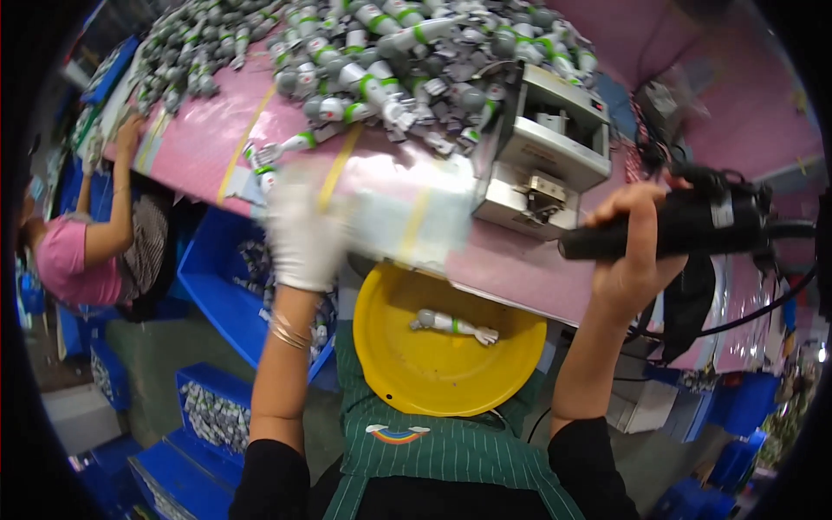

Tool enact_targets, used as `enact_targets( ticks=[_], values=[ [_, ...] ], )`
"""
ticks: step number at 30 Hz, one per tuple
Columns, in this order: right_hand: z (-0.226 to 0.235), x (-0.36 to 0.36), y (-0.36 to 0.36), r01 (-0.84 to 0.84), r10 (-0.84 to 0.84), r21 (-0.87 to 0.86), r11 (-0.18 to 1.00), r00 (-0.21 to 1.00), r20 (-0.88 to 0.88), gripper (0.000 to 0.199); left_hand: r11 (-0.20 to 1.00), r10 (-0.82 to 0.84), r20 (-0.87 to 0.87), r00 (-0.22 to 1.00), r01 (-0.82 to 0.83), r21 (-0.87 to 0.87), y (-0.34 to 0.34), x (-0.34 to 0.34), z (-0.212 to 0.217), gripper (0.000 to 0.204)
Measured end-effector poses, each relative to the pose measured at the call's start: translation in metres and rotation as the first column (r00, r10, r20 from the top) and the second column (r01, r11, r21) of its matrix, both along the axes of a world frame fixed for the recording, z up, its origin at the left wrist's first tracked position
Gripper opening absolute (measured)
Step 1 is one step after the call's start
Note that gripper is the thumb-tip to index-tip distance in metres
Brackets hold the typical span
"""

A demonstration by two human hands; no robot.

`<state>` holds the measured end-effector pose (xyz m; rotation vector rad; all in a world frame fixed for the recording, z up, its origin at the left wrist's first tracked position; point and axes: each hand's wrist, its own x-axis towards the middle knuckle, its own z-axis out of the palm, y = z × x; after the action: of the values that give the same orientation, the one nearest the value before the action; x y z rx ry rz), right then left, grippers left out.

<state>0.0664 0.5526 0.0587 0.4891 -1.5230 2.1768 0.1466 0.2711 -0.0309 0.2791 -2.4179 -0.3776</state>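
**Right grip (pixel 631 270) closed on a black cylindrical tool (pixel 719 224); left grip (pixel 305 234) over a pink-covered table (pixel 520 282)**

The right grip, ungloved, wraps its fingers around the barrel of the black cylindrical tool, which lies roughly level, its blunt end pointing left; a black cable (pixel 787 229) leaves its right end. The left grip, in a white glove, is blurred by motion: whether its fingers are spread or pressed together cannot be told, nor whether they hold anything. Just beyond it on the left lie a few loose toy-arm pieces (pixel 263 165). Between the two forearms, at the near edge of the table, sits a yellow basin (pixel 451 404) containing a single white, grey and green toy arm (pixel 453 324). Left of the black cylindrical tool stands a pale, boxy machine (pixel 562 163). A dense heap of similar parts (pixel 373 82) covers the far side of the table. Near the basin is a green striped apron (pixel 468 455) with a rainbow motif. To the left are a blue crate (pixel 224 308) with parts inside and, farther left, a co-worker in a pink top (pixel 82 264).
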Motion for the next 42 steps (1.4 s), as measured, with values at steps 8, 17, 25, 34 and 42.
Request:
enact_targets(
  ticks=[8, 17, 25, 34, 42],
  values=[
    [0.005, -0.037, -0.011, 0.026, 0.005, 0.162, 0.986, 0.982, -0.188, 0.02, 0.908, 0.394, 0.177, 0.902, -0.412, 0.079, -0.125, 0.03, -0.019, 0.031],
    [-0.007, -0.044, -0.029, 0.009, 0.002, 0.218, 0.976, 0.999, -0.05, 0.015, 0.639, -0.13, 0.295, 0.947, -0.148, 0.755, -0.025, 0.067, 0.056, 0.046],
    [-0.024, -0.005, -0.018, -0.206, 0.202, 0.003, 0.979, 0.963, 0.178, 0.023, 0.768, -0.631, 0.172, 0.756, 0.579, 0.273, 0.1, -0.006, -0.02, 0.039],
    [-0.043, 0.005, -0.016, -0.25, 0.247, 0.013, 0.968, 0.964, 0.101, 0.02, 0.794, -0.597, 0.191, 0.78, 0.539, 0.281, 0.114, -0.004, -0.026, 0.043],
    [-0.046, 0.008, -0.022, -0.248, 0.245, 0.024, 0.968, 0.964, 0.105, 0.018, 0.798, -0.587, 0.214, 0.781, 0.513, 0.316, 0.114, -0.004, -0.025, 0.044]
  ],
)
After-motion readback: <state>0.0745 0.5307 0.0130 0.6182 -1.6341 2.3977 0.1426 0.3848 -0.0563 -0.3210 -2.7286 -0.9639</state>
